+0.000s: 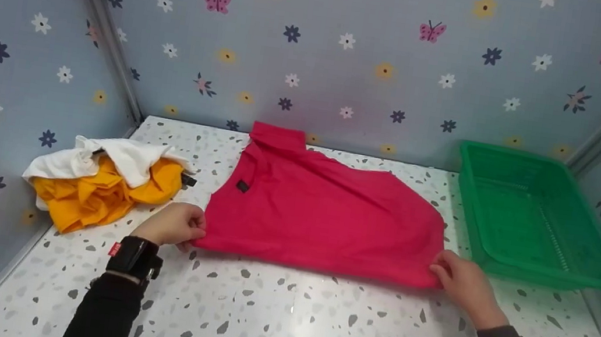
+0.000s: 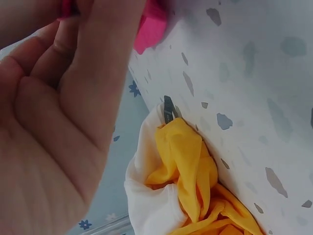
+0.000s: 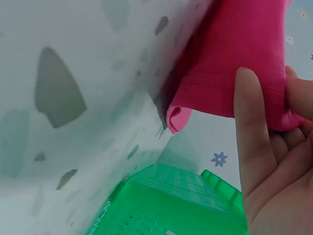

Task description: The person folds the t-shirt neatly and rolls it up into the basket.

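A pinkish-red T-shirt (image 1: 323,213) lies sideways on the speckled table, its neckline with a dark label to the left and one sleeve pointing toward the back wall. Its near edge is a long fold running between both hands. My left hand (image 1: 172,224) pinches the near left corner, by the shoulder end. At the near right corner, my right hand (image 1: 463,285) pinches the hem end between thumb and fingers. In the right wrist view the stitched hem of the T-shirt (image 3: 215,88) hangs from the right hand (image 3: 279,161).
Left of the T-shirt sits a crumpled heap of white cloth (image 1: 125,158) and orange-yellow cloth (image 1: 97,193). A green plastic basket (image 1: 523,217) stands at the right, close to the right hand. Flower-patterned panels (image 1: 317,47) wall the table (image 1: 291,320) at the back and sides.
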{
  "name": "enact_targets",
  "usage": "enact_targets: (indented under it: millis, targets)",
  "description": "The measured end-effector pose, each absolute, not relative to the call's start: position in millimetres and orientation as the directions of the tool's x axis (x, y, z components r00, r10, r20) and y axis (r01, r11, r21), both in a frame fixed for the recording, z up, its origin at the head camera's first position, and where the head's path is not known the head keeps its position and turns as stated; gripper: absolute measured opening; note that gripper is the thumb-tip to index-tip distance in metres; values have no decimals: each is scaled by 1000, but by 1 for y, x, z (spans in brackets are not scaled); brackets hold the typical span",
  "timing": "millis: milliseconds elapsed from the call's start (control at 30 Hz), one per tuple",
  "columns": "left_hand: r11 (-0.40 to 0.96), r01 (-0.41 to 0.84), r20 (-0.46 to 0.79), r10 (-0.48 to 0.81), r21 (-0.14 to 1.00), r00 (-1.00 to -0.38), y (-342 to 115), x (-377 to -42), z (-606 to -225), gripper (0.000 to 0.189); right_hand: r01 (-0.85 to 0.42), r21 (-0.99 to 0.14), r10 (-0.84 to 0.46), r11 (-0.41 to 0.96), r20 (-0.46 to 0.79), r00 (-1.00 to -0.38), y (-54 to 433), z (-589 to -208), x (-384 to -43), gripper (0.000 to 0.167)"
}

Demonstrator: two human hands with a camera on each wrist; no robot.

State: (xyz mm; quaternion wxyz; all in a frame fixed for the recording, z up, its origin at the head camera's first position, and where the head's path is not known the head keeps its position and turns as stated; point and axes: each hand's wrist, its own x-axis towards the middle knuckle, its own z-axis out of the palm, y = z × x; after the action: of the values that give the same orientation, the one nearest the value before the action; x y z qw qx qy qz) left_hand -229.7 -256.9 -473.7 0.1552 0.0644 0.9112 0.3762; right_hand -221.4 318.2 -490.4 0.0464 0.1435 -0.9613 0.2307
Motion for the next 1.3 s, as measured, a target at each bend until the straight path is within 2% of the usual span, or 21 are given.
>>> enact_targets:
  millis: [267,733,1000,1300]
  targets:
    - [714,-50,-330,258,698,-908,-251,-214,-480,11,-319,-413,-286,853,141,-948,319,-499,-215,12]
    - [719,-26,-361,317,695,-877,-252,-197,-484,11,-324,-394,-328,860,59,-943,320,-504,-206,13]
    - [760,19,-352,323,649,-878,-251,-193,-489,12,-354,-390,-368,850,42,-929,323,-502,-207,13]
    - [781,35,-321,296,623,-900,-255,-193,-486,15,-304,-423,-375,854,-95,-922,319,-495,-210,12]
